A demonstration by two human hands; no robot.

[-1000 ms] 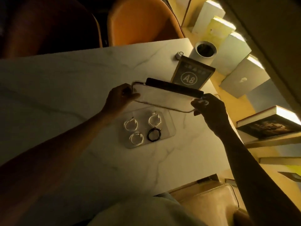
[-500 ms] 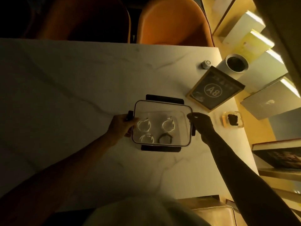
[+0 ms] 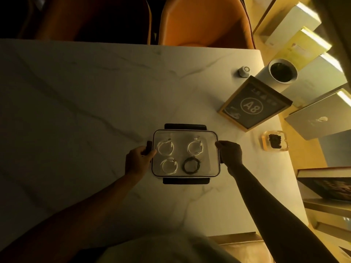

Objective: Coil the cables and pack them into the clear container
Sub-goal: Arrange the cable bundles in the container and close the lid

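The clear container [image 3: 212, 149] sat on the marble tabletop [image 3: 95, 111] with its clear lid [image 3: 185, 135] laid over it, dark latch flaps sticking out at the far and near edges. Through the lid four coiled cables showed, lying apart from each other: a white coil at the far left [image 3: 165, 148], a white coil at the far right [image 3: 195, 147], a white coil at the near left [image 3: 169, 166] and a black coil at the near right [image 3: 190, 165].

The person's left hand [image 3: 137, 161] was at the container's left end, fingers curled around the dark side latch [image 3: 148, 150], thumb resting against the lid's edge. The right hand [image 3: 230, 154] was pressed to the right end, fingers bent and closed against the rim; from where I stood I could not tell whether it gripped a latch there or only the edge. Both forearms reached in from the near side.

Farther right on the tabletop stood a framed sign marked A8 [image 3: 254, 106], a small white round object [image 3: 244, 71] beyond it, a white cup [image 3: 283, 71], and a small clear block with something dark inside [image 3: 274, 141]. Two orange chairs [image 3: 205, 21] stood at the far side.
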